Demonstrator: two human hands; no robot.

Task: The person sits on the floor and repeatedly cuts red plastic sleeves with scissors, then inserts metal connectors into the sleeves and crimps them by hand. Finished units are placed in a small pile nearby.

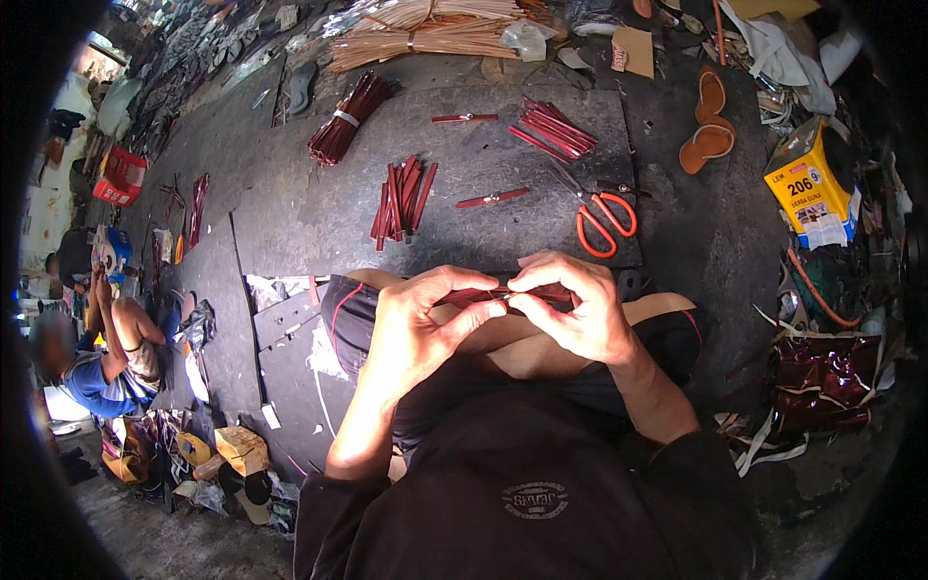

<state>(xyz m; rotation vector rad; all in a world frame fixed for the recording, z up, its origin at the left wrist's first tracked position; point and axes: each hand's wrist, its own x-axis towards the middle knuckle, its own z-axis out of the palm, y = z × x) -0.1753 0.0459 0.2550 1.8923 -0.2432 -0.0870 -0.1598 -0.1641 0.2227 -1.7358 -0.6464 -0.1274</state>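
Over the lap, above the dark surface (290, 213) | left hand (416, 329) and right hand (580, 309) fingers pinch a dark red strap (483, 295) between them | orange-handled scissors (604, 220) lie nearby | risk: thin strap likely slips if either pinch loosens

A floor-level sandal workshop: bundles of dark red straps (399, 198) lie on the dark floor mat (290, 203), beside orange-handled scissors (601, 217), finished sandals (709, 121) and a yellow glue can (812, 184).

Glossy dark-red leatherlike strap (488, 294); matt grey rubbery mat (290, 208); orange plastic-handled scissors (601, 220).
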